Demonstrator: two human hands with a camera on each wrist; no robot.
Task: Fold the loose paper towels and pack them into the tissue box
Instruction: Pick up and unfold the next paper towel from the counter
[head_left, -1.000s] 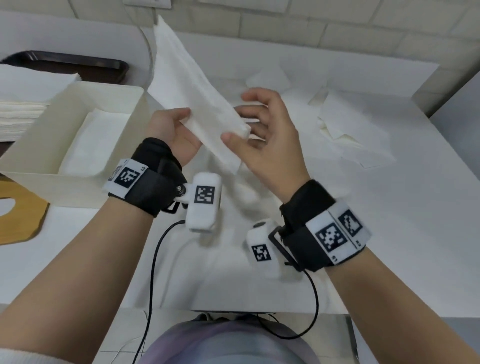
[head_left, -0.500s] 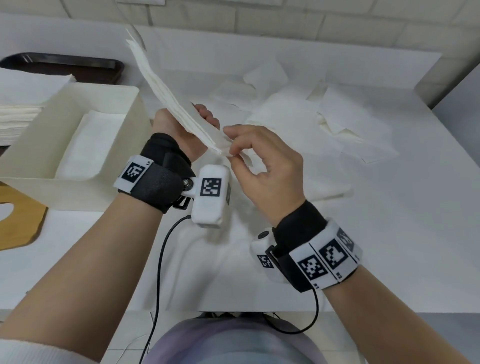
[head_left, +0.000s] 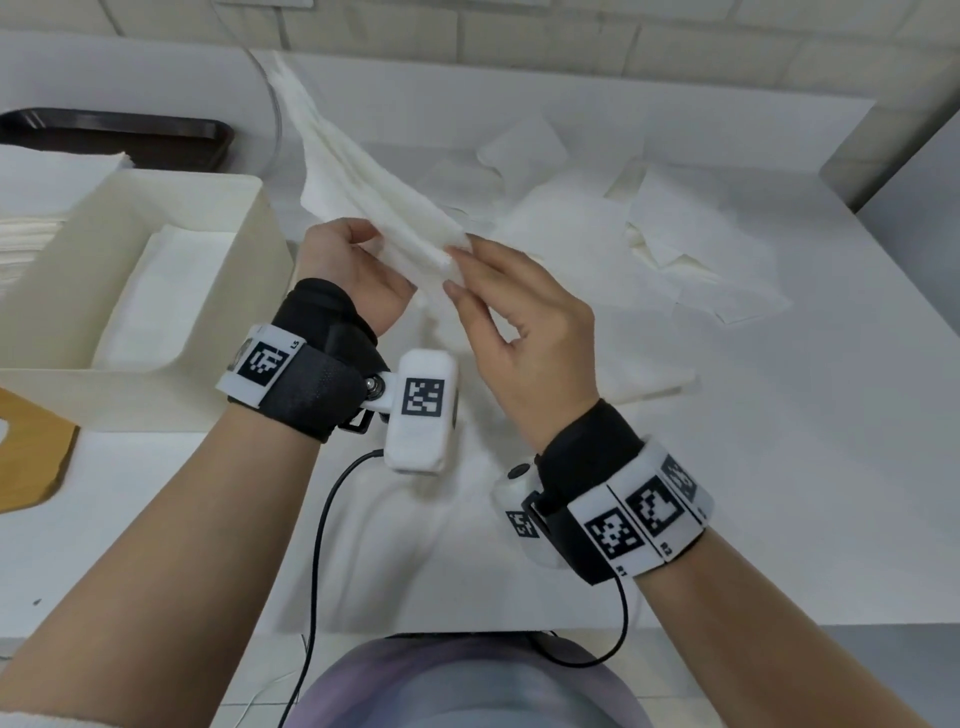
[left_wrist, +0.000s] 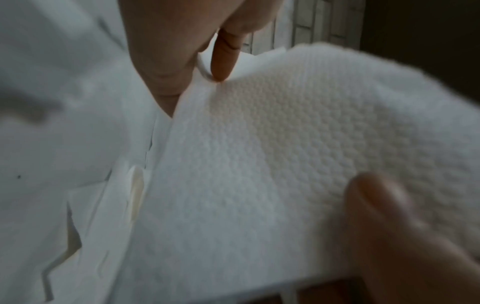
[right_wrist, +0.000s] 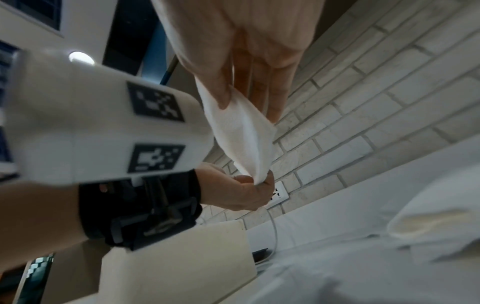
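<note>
A white embossed paper towel (head_left: 363, 192) is held in the air above the table, folded lengthwise, its far end pointing up and left. My left hand (head_left: 345, 270) pinches its near left corner, thumb (left_wrist: 389, 207) on top of the sheet (left_wrist: 272, 164). My right hand (head_left: 498, 306) pinches the near right corner between thumb and fingers (right_wrist: 226, 90); the towel (right_wrist: 241, 135) spans both hands. The open cream tissue box (head_left: 249, 223) stands to the left, with folded towels (head_left: 156, 296) lying flat inside.
Several loose paper towels (head_left: 649, 244) lie crumpled on the white table (head_left: 779, 467) beyond and right of my hands. A stack of towels (head_left: 36, 187) and a dark tray (head_left: 119, 135) sit behind the box. A wooden board (head_left: 26, 457) lies at the left edge.
The towel has gone from edge-on to a flatter fold. My right hand has shifted to pinch the near right corner; both hands stay close together above the table.
</note>
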